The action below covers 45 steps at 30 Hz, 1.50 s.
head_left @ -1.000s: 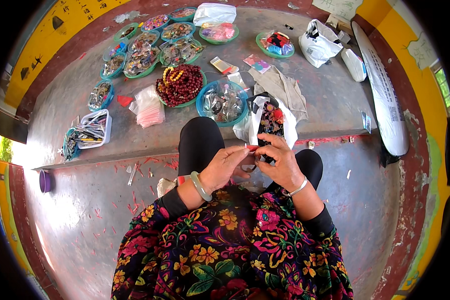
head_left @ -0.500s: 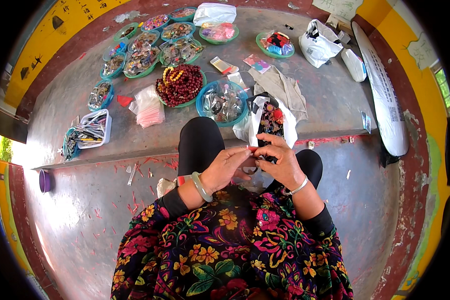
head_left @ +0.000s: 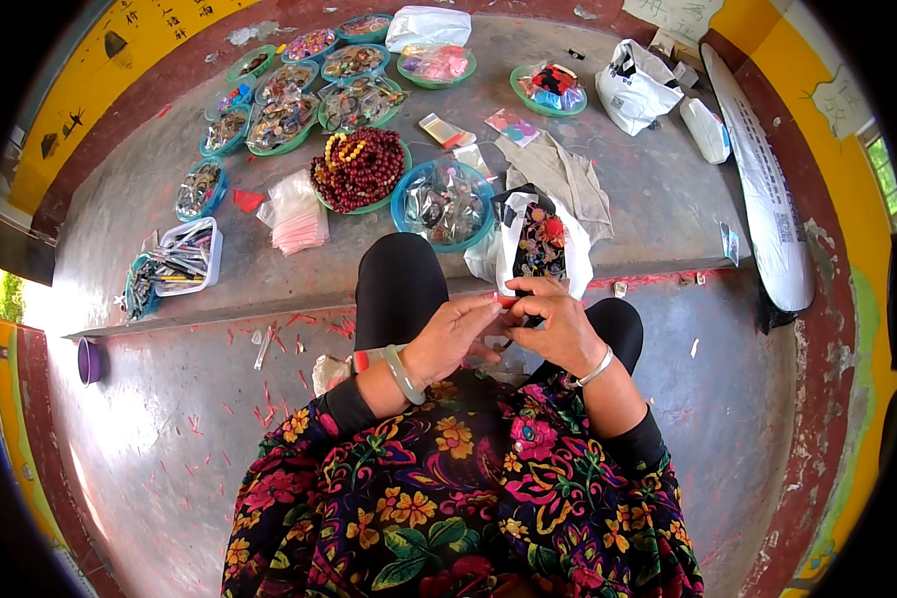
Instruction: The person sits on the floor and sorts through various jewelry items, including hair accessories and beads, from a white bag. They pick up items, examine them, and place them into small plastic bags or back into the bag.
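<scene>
My left hand [head_left: 458, 331] and my right hand [head_left: 556, 327] meet above my lap, thumbs and forefingers pinched together. Between their fingertips a small red-edged thing [head_left: 508, 299] shows; its kind is mostly hidden by the fingers. Something small and dark peeks out under my right fingers, too covered to name. Just beyond the right hand, a white plastic bag [head_left: 578, 261] lies opened on the raised step, full of dark, colourful beaded trinkets [head_left: 542, 239]. A pale bangle circles my left wrist and a silver one my right.
On the step stand a blue basket [head_left: 397, 211] of bagged trinkets, dark red bead strings [head_left: 359, 164], a stack of clear red-edged bags [head_left: 297, 214], a pen tray [head_left: 215, 261], a grey cloth [head_left: 568, 179] and several more baskets. A purple bucket [head_left: 91, 361] sits at left.
My right hand has turned slightly and its fingers have drawn in closer to the left fingertips. Less of the red edge shows. The left hand has barely moved.
</scene>
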Available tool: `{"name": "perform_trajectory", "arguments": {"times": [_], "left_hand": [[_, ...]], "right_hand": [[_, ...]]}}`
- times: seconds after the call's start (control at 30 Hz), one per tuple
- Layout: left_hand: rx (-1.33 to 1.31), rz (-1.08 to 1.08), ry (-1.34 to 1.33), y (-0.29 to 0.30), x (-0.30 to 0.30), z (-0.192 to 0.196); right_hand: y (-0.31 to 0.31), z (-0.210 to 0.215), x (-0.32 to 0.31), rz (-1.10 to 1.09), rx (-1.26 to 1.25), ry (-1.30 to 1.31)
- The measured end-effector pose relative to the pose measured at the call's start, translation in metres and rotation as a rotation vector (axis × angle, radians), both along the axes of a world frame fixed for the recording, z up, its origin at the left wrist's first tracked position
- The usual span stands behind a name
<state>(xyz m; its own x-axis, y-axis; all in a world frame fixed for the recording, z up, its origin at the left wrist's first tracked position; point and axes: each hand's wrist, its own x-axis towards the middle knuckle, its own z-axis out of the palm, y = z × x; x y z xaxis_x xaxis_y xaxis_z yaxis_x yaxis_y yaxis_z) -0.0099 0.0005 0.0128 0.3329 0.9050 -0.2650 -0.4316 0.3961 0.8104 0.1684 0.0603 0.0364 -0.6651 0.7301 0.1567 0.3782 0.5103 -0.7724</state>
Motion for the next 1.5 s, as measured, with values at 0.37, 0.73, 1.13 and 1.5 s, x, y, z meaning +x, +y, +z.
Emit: {"name": "perform_trajectory", "arguments": {"times": [0.37, 0.73, 1.13, 1.5], "left_hand": [[-0.047, 0.075, -0.119, 0.0, -0.001, -0.003], [0.123, 0.122, -0.08, -0.002, 0.003, 0.001], [0.056, 0.16, -0.086, 0.0, -0.008, 0.011], [0.122, -0.055, 0.142, 0.005, 0.003, -0.017]], "right_hand": [[-0.005, -0.014, -0.007, -0.142, -0.234, 0.233], [-0.016, -0.021, -0.023, -0.379, -0.555, 0.627], [-0.01, -0.018, -0.009, -0.461, -0.719, 0.708], [-0.003, -0.026, -0.003, -0.517, -0.842, 0.821]]}}
